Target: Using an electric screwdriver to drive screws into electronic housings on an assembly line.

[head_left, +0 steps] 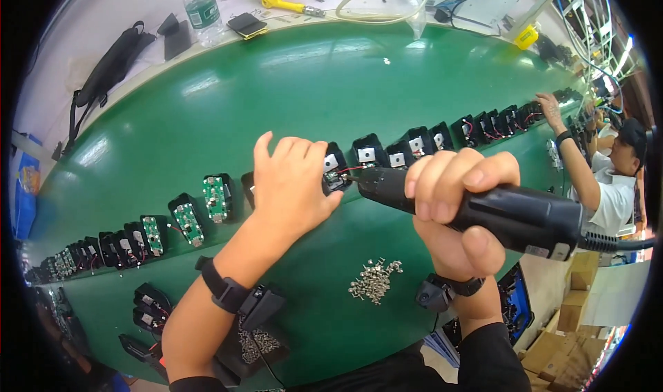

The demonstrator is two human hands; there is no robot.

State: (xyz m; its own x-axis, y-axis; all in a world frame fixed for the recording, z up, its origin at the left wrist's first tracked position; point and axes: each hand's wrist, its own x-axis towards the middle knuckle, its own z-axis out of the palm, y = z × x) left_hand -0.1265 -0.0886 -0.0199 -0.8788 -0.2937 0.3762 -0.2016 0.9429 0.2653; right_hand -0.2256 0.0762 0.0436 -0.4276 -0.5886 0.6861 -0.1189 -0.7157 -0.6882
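On the green conveyor belt (290, 81), seen from the head camera, a row of black housings with green circuit boards (216, 197) runs from lower left to upper right. The left hand (290, 181) lies flat over one black housing (335, 169) in that row, fingers closed together and pressing down on it, thumb pointing up. The right hand (459, 209) is clamped around the grip of a black electric screwdriver (476, 209), whose tip touches the exposed board at the edge of the held housing, just beside the left fingertips. A black cable leaves the tool's rear toward the right edge. A loose pile of small silver screws (375, 280) rests on the belt below the tool, near the right wrist. Both wrists carry black straps. At far right another person's hand (552, 109) reaches onto the same row. A plastic bottle (202, 6) stands on the white table beyond the belt.
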